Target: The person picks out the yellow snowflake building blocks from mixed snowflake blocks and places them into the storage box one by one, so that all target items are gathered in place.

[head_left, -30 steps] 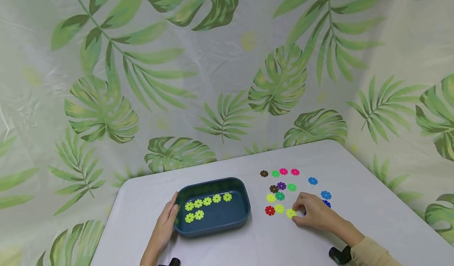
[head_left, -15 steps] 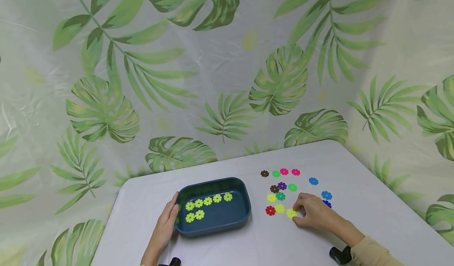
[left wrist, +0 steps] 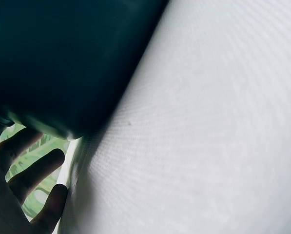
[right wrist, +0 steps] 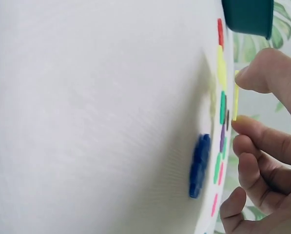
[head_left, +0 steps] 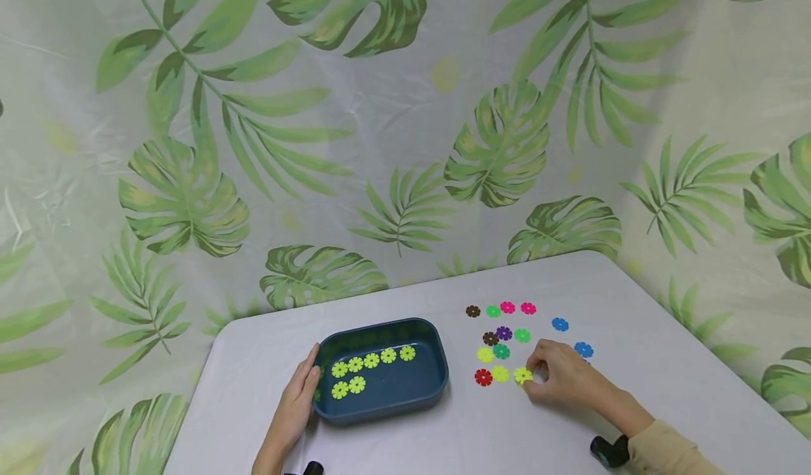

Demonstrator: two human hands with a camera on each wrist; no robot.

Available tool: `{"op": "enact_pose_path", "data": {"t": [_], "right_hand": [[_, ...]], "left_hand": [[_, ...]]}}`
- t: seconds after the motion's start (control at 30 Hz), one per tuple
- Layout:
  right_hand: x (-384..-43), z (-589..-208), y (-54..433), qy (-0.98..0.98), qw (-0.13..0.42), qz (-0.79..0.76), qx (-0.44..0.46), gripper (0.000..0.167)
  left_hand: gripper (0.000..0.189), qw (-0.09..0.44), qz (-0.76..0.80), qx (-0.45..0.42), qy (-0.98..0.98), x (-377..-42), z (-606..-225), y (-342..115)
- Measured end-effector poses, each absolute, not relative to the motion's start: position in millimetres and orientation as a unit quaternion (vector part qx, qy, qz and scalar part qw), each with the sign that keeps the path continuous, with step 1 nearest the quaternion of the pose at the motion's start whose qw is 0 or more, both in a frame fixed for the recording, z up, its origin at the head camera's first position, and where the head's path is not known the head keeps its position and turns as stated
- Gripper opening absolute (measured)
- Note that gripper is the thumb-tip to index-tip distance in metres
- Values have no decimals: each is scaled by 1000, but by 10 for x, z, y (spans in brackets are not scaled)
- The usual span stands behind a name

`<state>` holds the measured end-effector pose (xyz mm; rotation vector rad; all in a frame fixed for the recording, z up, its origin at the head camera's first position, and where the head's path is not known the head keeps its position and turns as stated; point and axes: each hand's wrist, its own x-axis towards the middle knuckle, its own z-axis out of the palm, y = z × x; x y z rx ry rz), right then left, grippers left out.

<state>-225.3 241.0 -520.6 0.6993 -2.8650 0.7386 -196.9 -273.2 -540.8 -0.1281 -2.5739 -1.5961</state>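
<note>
In the head view, my left hand (head_left: 295, 397) holds the left end of a deep dark-blue tray (head_left: 380, 408), thumb at the rim; other fingers spread beside its outer wall in the left wrist view. Two rows of yellow-green flower-shaped plastic discs (head_left: 372, 361) lie flat inside. My right hand (head_left: 567, 376) pinches another yellow flower disc (right wrist: 236, 95) by its edges between thumb and index finger. It is raised off the table, and the remaining fingers are loosely curled. Close to its left on the table lie a second yellow disc (head_left: 500, 374) and a red disc (head_left: 483, 377).
Beyond my right hand lie scattered discs: brown (head_left: 472, 311), pink (head_left: 529, 308), green (head_left: 522, 336), purple (head_left: 503, 333) and light blue (head_left: 560, 324). A dark-blue disc (right wrist: 200, 165) is largely hidden behind that hand in the head view. A leaf-print curtain (head_left: 405, 144) hangs behind the white table (head_left: 481, 433).
The right hand has lifted the yellow disc slightly off the table, and it now covers most of the dark-blue disc. My left hand and the tray have stayed in place.
</note>
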Motion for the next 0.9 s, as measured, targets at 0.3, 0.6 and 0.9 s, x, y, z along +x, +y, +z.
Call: {"op": "enact_pose_path", "data": {"t": [0.3, 0.6, 0.9], "right_hand": [[-2358, -5085, 2467, -935, 83, 243, 243, 21], [-2490, -4918, 2371, -923, 120, 245, 272, 19], [-2635, -4753, 2220, -908, 136, 254, 303, 19]], "left_hand": [[55, 55, -521, -40, -851, -1977, -5417, -2733], [53, 60, -525, -43, -848, -1981, -5416, -2731], [54, 56, -532, -43, -844, -1964, -5399, -2726]]}}
